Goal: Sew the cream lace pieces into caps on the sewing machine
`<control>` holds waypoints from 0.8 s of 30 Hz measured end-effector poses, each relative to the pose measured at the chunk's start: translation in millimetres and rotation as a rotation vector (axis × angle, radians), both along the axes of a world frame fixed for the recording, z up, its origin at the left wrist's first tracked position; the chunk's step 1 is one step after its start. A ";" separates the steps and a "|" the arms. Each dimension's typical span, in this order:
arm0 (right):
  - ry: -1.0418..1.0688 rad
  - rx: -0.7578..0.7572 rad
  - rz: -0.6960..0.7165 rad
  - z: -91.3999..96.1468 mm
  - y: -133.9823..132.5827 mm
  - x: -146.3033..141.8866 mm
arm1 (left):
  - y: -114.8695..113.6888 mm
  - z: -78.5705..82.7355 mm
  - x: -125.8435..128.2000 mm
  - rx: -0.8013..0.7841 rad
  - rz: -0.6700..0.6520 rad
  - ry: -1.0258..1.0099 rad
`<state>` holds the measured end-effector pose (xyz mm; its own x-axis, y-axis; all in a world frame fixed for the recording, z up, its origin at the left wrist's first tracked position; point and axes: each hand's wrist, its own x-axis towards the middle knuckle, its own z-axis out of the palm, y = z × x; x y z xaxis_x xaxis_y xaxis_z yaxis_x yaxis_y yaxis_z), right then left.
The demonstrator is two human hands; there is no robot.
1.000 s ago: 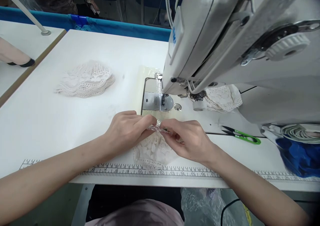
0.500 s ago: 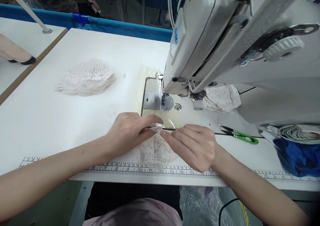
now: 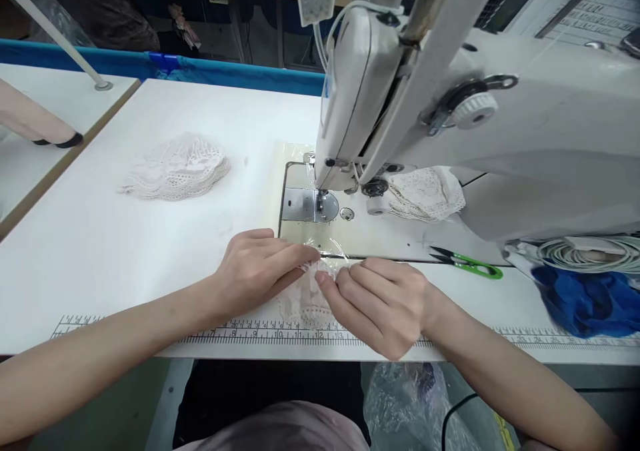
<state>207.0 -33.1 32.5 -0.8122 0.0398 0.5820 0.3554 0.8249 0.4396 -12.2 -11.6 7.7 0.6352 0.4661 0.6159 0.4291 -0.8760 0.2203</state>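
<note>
A small white lace piece (image 3: 303, 301) lies on the white table near its front edge, just in front of the sewing machine's needle plate (image 3: 306, 204). My left hand (image 3: 257, 268) lies over its left part, fingers curled and pinching its top edge. My right hand (image 3: 380, 298) meets it from the right, fingers bent and pressed on the same top edge. Both hands grip the lace between them. The presser foot (image 3: 320, 201) stands a short way behind the hands.
A stack of white lace pieces (image 3: 175, 168) sits at the left. More lace (image 3: 425, 194) lies under the white sewing machine (image 3: 475, 124) arm. Green-handled snips (image 3: 463, 261) rest at the right, beside blue cloth (image 3: 585, 301). A printed ruler (image 3: 200, 336) runs along the table's front edge. Another person's arm (image 3: 30, 124) is far left.
My right hand has turned palm down and slid closer over the lace. The lace is now more covered and bunched at its top edge. The view has tilted up.
</note>
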 end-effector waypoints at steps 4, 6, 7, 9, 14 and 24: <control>-0.014 -0.013 0.022 0.1 -0.6 -0.1 | -1.6 2.1 1.0 -0.008 0.012 -0.013; 0.029 -0.061 0.014 -0.2 -0.2 1.0 | -2.4 5.2 2.1 -0.123 0.036 -0.011; 0.066 -0.123 -0.007 -0.7 0.5 1.8 | -2.3 7.2 3.1 -0.249 0.047 0.005; 0.148 -0.347 -0.081 -2.5 3.7 3.2 | -0.5 10.8 5.9 -0.571 0.068 0.063; 0.254 -0.974 -0.337 -13.3 20.9 2.5 | 10.2 8.2 13.8 -0.660 0.224 0.209; 0.287 -1.114 -0.643 -31.4 44.6 -2.7 | 13.2 -2.4 12.9 0.126 0.261 0.292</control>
<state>204.3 11.5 1.1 -0.3226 0.9370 0.1339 0.7838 0.3438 -0.5172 0.7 1.6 5.3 0.6622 0.5674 0.4895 0.6693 -0.7416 -0.0458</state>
